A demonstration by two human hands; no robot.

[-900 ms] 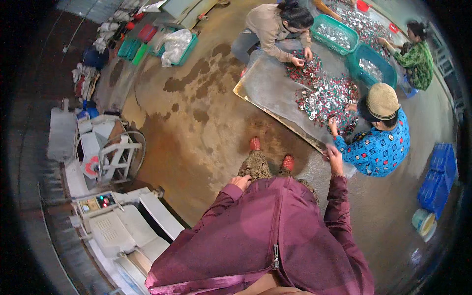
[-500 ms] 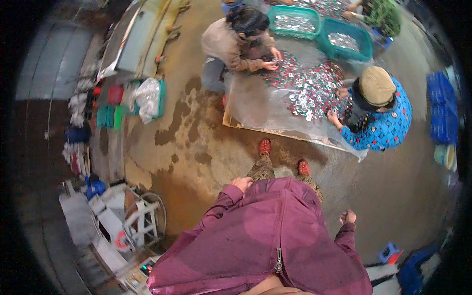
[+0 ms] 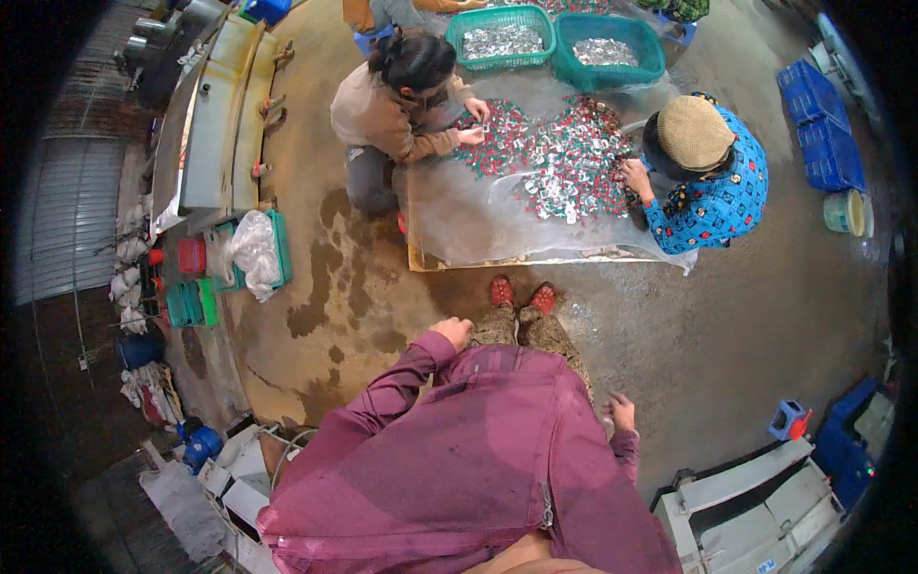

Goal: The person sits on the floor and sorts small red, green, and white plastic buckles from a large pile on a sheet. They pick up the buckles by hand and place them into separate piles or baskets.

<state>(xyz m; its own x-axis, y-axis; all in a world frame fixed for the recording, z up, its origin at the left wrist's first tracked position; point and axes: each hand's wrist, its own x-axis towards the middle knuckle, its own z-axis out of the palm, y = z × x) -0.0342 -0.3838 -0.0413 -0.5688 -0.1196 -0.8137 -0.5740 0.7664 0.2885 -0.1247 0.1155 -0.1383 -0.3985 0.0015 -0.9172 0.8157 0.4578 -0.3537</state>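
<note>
My left hand hangs beside my patterned trousers, its back turned up. Its fingers curve down out of sight, so whether it grips anything does not show. On the other side, my right hand hangs with its fingers loosely apart and nothing visible in them. My red shoes stand on the wet floor, before a low platform covered with plastic sheeting. A spread heap of small silver, red and green pieces lies on the sheeting, out of reach of both hands.
A person in a brown top and one in a blue patterned top handle the pieces. Green baskets stand behind the heap. Blue crates are at right, a pale machine lower right, and a bagged bin left.
The platform and the people have shifted left in view. My feet are closer together. My right hand has come nearer my body, its fingers less curled.
</note>
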